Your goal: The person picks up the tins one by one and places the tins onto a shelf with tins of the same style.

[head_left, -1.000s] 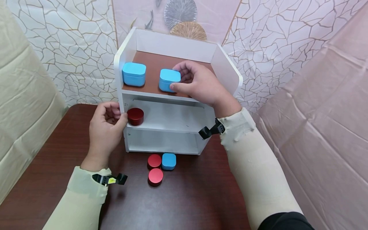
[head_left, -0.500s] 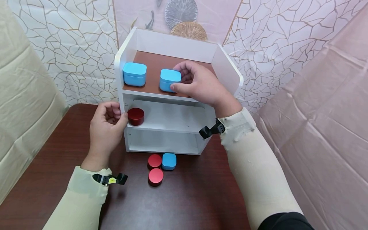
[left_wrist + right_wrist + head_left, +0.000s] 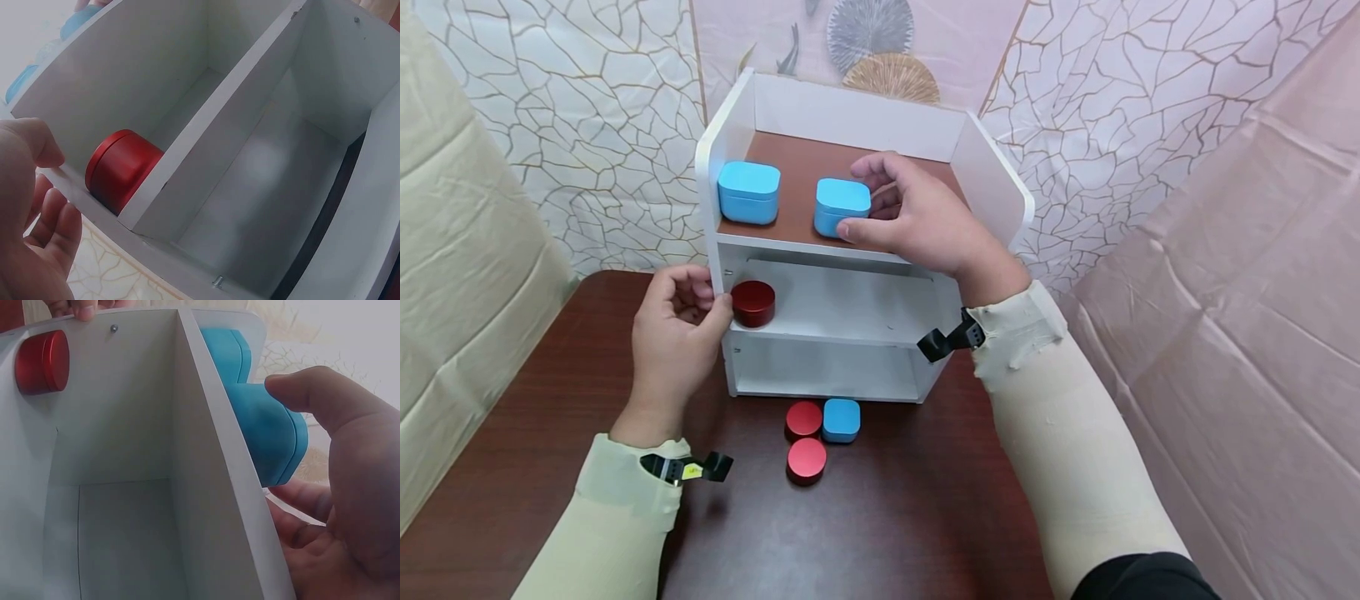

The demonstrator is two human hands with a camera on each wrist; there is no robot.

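Note:
At the top deck of a small white shelf [image 3: 850,336], my right hand [image 3: 925,215] has its thumb and fingers round a blue rounded-square lidded box [image 3: 841,205]. The thumb lies at its front and the fingers behind its right side; how firmly they press cannot be told. Another blue box [image 3: 748,192] stands at the deck's left end. My left hand [image 3: 673,333] holds the shelf's left side panel, thumb on the front edge and fingers curled outside. Just inside that panel, a red round tin [image 3: 125,169] sits on the middle level.
On the dark wooden table [image 3: 880,533], before the shelf, lie a red tin [image 3: 803,419], a second red tin [image 3: 807,460] and a smaller-looking blue box [image 3: 841,419]. Raised white panels bound the brown top deck [image 3: 797,150]. Patterned cloth hangs behind.
My right hand's thumb and fingers have spread slightly apart around the blue box. The boxes, tins and left hand stay in place.

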